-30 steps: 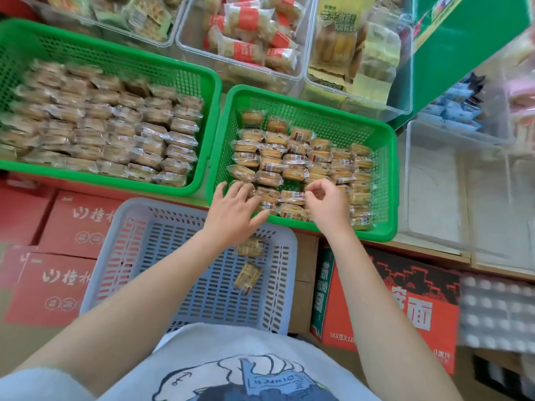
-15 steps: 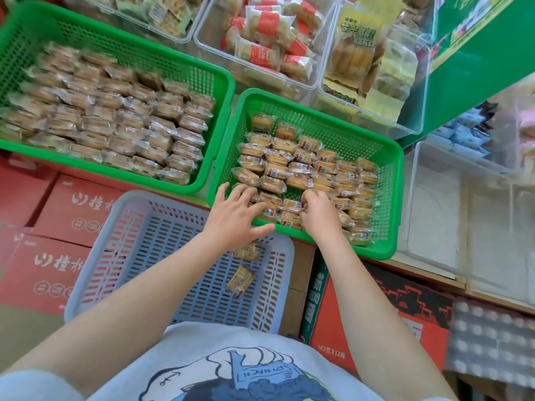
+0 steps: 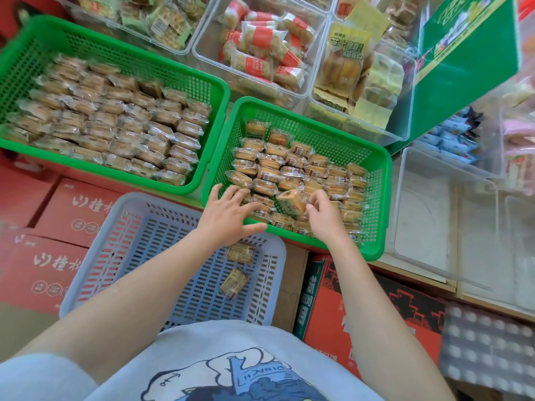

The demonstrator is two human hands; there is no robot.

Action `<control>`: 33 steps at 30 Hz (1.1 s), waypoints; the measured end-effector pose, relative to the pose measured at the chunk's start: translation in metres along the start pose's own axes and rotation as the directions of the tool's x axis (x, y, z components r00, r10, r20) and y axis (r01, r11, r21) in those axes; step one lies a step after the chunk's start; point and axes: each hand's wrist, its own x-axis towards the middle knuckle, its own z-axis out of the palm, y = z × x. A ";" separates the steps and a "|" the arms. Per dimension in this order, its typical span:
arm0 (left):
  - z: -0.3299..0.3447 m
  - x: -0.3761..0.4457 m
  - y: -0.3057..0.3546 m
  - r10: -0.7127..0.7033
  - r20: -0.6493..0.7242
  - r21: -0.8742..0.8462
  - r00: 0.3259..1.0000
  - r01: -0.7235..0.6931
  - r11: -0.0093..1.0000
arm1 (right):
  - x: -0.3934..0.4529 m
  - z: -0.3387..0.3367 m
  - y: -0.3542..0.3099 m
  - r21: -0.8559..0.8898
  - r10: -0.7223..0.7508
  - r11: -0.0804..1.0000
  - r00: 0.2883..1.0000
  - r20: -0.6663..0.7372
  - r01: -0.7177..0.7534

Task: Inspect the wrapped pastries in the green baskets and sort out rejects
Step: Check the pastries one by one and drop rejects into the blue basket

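pastry [image 3: 290, 200] now tilted up, seemingly clear-wrapped

Red cartons [image 3: 72, 227], perhaps daylit clear bins [image 3: 434, 221]

We cannot see the left green basket [image 3: 212, 91] whole; the edge cuts it off. Its pastries [image 3: 110, 131] look blurry. Our left hand [image 3: 228, 212] covers some pastries in the right basket [image 3: 376, 198].

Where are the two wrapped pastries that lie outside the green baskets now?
In the head view both pastries lie in the blue-grey basket, toward its right side, just under the left hand and in front of the right green basket.
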 end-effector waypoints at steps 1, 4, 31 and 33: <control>-0.001 0.000 0.000 -0.004 0.002 -0.003 1.000 0.004 1.000 | -0.005 -0.005 0.000 0.085 0.003 0.996 1.000 -0.021 -0.001; -0.004 -0.001 0.001 -0.030 0.013 -0.048 0.999 0.031 0.998 | -0.030 -0.021 -0.006 0.447 0.095 0.894 0.987 -0.131 -0.027; -0.079 -0.084 0.057 -0.502 0.111 -0.992 0.858 0.063 -0.112 | -0.126 -0.017 -0.027 0.532 -0.097 0.807 0.946 -0.309 0.256; -0.078 -0.083 0.059 -0.501 0.105 -0.994 0.859 0.082 -0.068 | -0.127 -0.015 -0.028 0.545 -0.075 0.802 0.947 -0.312 0.244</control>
